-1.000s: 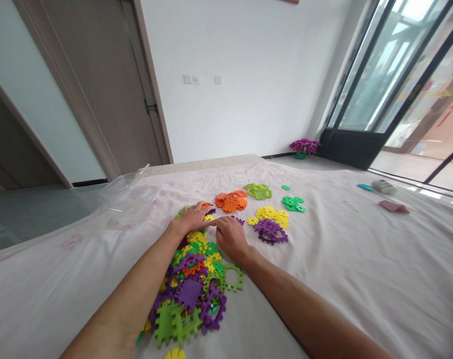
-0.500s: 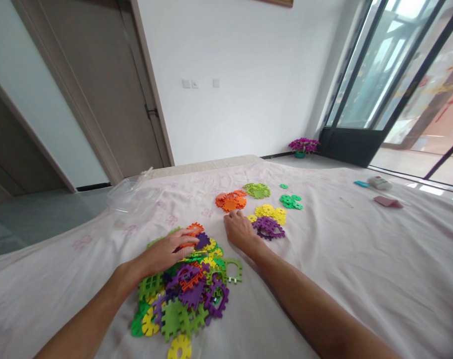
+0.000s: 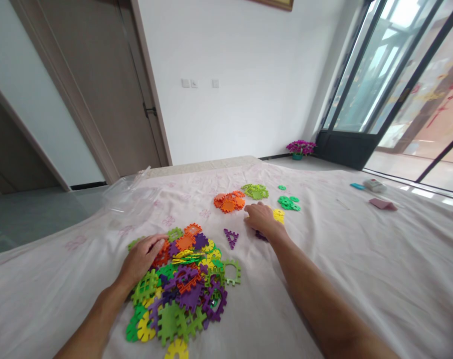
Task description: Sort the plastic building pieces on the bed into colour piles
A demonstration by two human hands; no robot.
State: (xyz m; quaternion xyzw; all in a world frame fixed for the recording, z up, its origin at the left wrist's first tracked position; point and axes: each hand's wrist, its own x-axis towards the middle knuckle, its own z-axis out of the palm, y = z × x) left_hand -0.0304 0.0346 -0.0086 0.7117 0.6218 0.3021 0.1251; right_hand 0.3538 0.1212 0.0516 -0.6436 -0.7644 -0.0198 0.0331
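A mixed heap of notched plastic building pieces [image 3: 191,296] lies before me in green, purple, yellow and orange. My left hand [image 3: 142,257] rests on its upper left edge, fingers extended beside an orange piece [image 3: 162,255]. Over the yellow pieces [image 3: 278,215] and the purple pieces [image 3: 261,235] is my right hand [image 3: 262,218]. Its fingers bend downward and their tips are partly hidden, so I cannot tell whether they hold anything. A purple triangular piece [image 3: 231,238] lies alone between the heap and my right hand.
Small piles of orange pieces [image 3: 228,202], lime-green pieces [image 3: 255,191] and green pieces [image 3: 288,203] lie farther back on the pale sheet [image 3: 323,259]. A clear plastic bag [image 3: 127,193] lies at left. A folded pink item [image 3: 383,204] is at right.
My right hand has moved right, from beside the orange pile to over the yellow and purple ones, exposing the purple triangle. My left hand has drawn back left across the heap.
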